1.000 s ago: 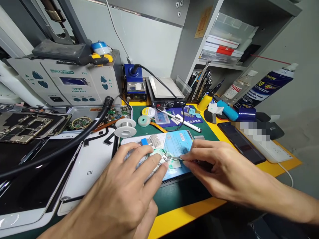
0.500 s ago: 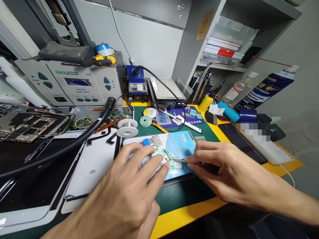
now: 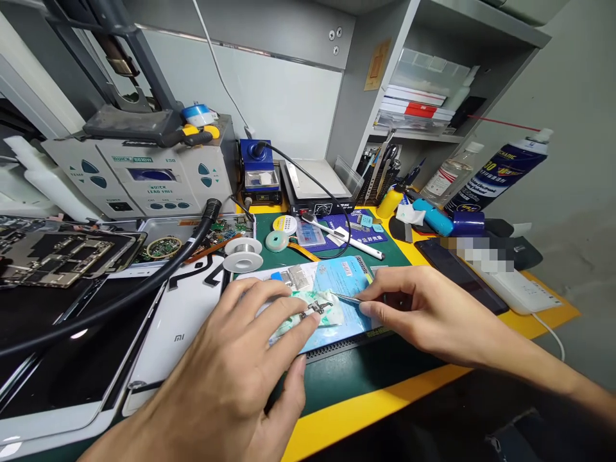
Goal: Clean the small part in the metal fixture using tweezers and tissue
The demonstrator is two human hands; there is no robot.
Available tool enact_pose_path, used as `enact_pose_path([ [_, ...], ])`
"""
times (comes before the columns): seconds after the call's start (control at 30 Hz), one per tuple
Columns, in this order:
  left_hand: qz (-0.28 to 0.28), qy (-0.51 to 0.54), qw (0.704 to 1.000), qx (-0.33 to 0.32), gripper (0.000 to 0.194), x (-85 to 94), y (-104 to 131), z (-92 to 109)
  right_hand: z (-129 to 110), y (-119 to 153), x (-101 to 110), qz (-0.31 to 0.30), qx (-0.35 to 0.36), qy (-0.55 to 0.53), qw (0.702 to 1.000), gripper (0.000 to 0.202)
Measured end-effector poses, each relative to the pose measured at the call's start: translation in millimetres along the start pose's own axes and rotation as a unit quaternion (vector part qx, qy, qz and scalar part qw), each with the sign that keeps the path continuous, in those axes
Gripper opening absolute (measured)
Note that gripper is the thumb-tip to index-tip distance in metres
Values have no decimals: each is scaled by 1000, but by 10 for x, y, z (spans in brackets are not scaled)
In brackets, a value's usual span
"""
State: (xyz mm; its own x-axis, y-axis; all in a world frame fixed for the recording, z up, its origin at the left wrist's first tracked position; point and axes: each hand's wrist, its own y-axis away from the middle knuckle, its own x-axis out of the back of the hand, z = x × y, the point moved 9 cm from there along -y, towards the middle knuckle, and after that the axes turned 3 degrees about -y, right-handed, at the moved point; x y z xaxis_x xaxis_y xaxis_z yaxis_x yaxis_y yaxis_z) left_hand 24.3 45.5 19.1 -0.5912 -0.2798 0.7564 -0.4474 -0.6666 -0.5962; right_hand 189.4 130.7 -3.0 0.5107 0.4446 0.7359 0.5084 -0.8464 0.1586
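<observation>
My left hand point(image 3: 250, 353) lies over a blue and white packet point(image 3: 344, 273), fingers stretched out and slightly apart. Its fingertips press on a small circuit board piece point(image 3: 315, 309), partly hidden beneath them. Under that piece is a crumpled white tissue with green marks point(image 3: 332, 316). My right hand point(image 3: 402, 301) is closed in a pinch round slim metal tweezers point(image 3: 347, 298), whose tip points left and rests at the tissue's upper edge, close to the board piece. A silver metal part point(image 3: 297, 277) lies on the packet beyond my left fingers.
A solder spool point(image 3: 243, 255) and a white pen-like tool point(image 3: 353, 242) lie behind the packet. The hot-air station point(image 3: 144, 173) stands back left, its black hose point(image 3: 144, 292) crossing the phone parts. A white phone back point(image 3: 180, 327) lies left, a dark phone point(image 3: 457, 273) right.
The tweezers' tip has moved up from the board piece to the tissue's upper edge. My left thumb shows more now, and more of the board piece is uncovered. The view has shifted a little.
</observation>
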Motion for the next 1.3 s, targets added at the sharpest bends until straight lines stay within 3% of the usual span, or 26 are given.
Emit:
enact_pose_path([
  [0.23,15,8,1000,16,30,35,-25,-27,103,25,-23,-6,-8,-67,998,23],
  [0.63,41,-31,999,-10,29,159,-90,106,32,-3,49,-19,56,5,998,19],
  [0.8,-31,-108,993,31,14,92,-212,31,69,-19,39,-20,60,-9,998,20],
  [1.0,-84,-134,985,68,19,99,-310,-27,69,-3,38,-14,69,-15,997,21],
  [1.1,-95,-192,969,120,21,177,-330,-174,48,9,47,-13,76,4,997,19],
  [1.17,-136,-228,951,159,27,156,-311,-313,34,14,57,-12,77,19,997,17],
  [1.3,-184,-206,937,215,31,74,-241,-507,31,3,73,-11,71,28,997,19],
])
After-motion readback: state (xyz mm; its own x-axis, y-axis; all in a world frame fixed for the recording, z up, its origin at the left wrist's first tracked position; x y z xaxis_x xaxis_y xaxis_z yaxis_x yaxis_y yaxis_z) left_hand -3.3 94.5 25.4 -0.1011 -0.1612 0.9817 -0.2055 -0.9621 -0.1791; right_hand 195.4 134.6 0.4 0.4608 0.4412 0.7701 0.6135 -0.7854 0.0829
